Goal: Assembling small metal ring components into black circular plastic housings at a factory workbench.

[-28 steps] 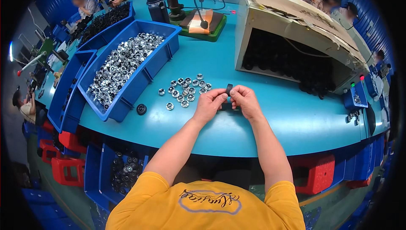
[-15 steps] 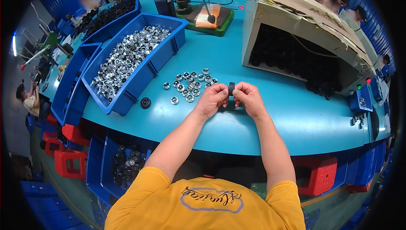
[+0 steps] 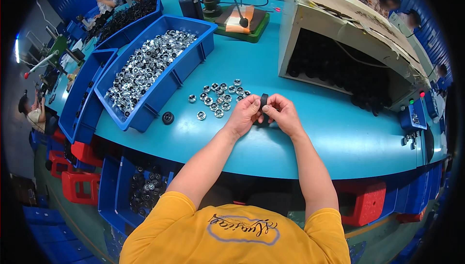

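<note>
A small black rubber tire (image 3: 264, 100) is pinched upright between my two hands above the turquoise table. My left hand (image 3: 244, 117) grips it from the left, thumb and fingers closed. From the other side my right hand (image 3: 286, 116) holds it with the thumb pressed against it. Whether a hub sits inside the tire is hidden by the fingers. Several loose silver wheel hubs (image 3: 219, 113) lie just left of my left hand. Farther left, one wheel with a black tire (image 3: 167, 118) rests near a bin.
A blue bin (image 3: 196, 65) full of silver hubs stands on the left. At the right, an open-fronted box (image 3: 285, 46) holds a dark heap of tires (image 3: 365, 100). A black flask (image 3: 190, 4) and a green-based press (image 3: 249, 35) stand at the back. Other people sit around.
My right fingers have shifted on the tire, with the thumb now lower against it. The tire has turned slightly and moved a little left. The loose hubs lie in the same arrangement.
</note>
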